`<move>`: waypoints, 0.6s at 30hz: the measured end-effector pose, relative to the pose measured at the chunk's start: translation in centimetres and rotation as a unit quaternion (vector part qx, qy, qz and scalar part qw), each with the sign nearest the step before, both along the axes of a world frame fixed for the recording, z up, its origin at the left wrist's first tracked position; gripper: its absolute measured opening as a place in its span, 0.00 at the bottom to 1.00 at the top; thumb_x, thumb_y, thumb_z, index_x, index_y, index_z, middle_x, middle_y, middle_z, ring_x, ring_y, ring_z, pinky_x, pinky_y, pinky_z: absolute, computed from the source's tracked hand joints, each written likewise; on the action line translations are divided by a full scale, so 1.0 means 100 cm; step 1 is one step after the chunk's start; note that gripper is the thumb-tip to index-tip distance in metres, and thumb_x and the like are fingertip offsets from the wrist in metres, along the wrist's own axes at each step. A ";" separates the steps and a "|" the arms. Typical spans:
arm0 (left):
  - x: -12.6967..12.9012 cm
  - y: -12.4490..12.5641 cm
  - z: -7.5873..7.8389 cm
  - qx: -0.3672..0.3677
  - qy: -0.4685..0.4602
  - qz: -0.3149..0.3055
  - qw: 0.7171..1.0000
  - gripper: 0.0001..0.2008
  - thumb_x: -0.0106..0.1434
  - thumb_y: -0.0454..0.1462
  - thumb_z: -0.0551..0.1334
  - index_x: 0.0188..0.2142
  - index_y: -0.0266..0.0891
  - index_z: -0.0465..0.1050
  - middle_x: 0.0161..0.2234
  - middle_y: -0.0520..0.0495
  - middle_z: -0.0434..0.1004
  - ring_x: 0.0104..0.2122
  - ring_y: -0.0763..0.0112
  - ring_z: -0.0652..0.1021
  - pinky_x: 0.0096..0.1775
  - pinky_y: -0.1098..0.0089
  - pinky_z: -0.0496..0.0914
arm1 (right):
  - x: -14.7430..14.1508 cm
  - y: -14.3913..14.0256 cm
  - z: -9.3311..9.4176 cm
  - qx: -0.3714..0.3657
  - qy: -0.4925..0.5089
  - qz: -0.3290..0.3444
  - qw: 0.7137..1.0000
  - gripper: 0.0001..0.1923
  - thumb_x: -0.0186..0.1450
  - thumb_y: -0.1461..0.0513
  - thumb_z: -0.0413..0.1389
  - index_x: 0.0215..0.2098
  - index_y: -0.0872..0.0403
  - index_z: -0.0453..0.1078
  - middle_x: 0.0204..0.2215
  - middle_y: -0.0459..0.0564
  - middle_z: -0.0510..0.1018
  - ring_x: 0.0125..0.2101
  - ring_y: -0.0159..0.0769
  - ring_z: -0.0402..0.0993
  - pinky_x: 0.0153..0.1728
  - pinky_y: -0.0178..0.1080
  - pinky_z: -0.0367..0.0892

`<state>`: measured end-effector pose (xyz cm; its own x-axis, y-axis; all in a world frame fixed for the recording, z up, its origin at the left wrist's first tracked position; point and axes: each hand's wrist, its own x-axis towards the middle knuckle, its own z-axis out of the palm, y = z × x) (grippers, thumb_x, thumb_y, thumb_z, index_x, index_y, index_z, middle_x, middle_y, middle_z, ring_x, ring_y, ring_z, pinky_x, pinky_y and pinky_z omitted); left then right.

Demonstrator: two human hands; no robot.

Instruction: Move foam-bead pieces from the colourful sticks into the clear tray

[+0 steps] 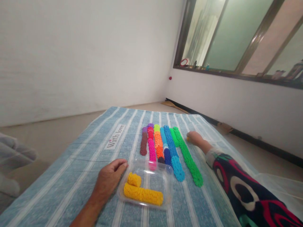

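Note:
My left hand (112,173) is closed at the upper left corner of a clear plastic container (168,189), its fingertips on the rim. Inside lie a long row of overlapping yellow scalloped pieces (143,194), crochet-like in look, and a short yellow stack (134,179). Out to the right, my right hand (195,138) pinches a small yellow piece (188,138) just above or on the cloth. Between the hands, similar pieces lie in overlapping colour rows: brown (143,143), pink (152,151), orange (158,140), blue (170,143) and green (189,154).
A blue-and-white striped cloth (78,164) covers the table, with a "With love" label (115,137) at left. White walls (94,56) and a window (236,37) stand beyond. Translucent plastic (281,189) lies at the right edge, pale fabric (14,154) at far left.

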<state>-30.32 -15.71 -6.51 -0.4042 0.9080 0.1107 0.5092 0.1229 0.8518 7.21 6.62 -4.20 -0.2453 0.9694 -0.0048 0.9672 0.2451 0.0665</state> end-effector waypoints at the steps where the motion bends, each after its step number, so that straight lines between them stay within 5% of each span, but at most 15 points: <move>1: 0.000 0.000 0.001 0.005 0.001 -0.004 1.000 0.16 0.49 0.50 0.60 0.29 0.44 0.78 0.29 0.53 0.83 0.32 0.62 0.80 0.37 0.70 0.72 | -0.001 -0.004 0.001 0.004 0.003 0.003 1.000 0.12 0.61 0.69 0.53 0.37 0.59 0.79 0.36 0.62 0.81 0.39 0.44 0.77 0.38 0.38 0.66; 6: 0.004 -0.001 0.003 0.020 0.006 -0.013 1.000 0.15 0.50 0.49 0.59 0.28 0.43 0.78 0.27 0.52 0.82 0.31 0.63 0.79 0.38 0.69 0.72 | -0.004 -0.026 0.020 0.027 0.038 0.035 0.998 0.14 0.61 0.70 0.54 0.39 0.56 0.79 0.36 0.57 0.81 0.39 0.41 0.77 0.38 0.36 0.65; 12: 0.010 -0.001 0.001 0.035 -0.009 -0.014 0.999 0.16 0.50 0.48 0.59 0.29 0.41 0.77 0.27 0.52 0.81 0.30 0.64 0.78 0.37 0.68 0.71 | -0.034 -0.069 0.060 0.022 0.119 0.167 0.978 0.11 0.62 0.66 0.55 0.40 0.54 0.77 0.36 0.48 0.81 0.36 0.32 0.75 0.39 0.33 0.63; 15: 0.012 -0.002 0.001 0.036 -0.012 -0.018 0.999 0.15 0.50 0.48 0.59 0.29 0.40 0.77 0.26 0.52 0.80 0.30 0.65 0.78 0.36 0.68 0.70 | -0.066 -0.106 0.079 0.003 0.235 0.321 0.917 0.07 0.62 0.66 0.56 0.36 0.54 0.76 0.32 0.47 0.79 0.31 0.31 0.72 0.34 0.33 0.62; 18: 0.013 -0.003 0.001 0.044 -0.014 -0.021 0.999 0.15 0.50 0.47 0.59 0.28 0.40 0.77 0.26 0.52 0.80 0.30 0.65 0.78 0.36 0.68 0.70 | -0.101 -0.142 0.087 -0.041 0.220 0.440 0.869 0.07 0.63 0.68 0.55 0.34 0.55 0.74 0.29 0.47 0.76 0.31 0.29 0.70 0.33 0.32 0.60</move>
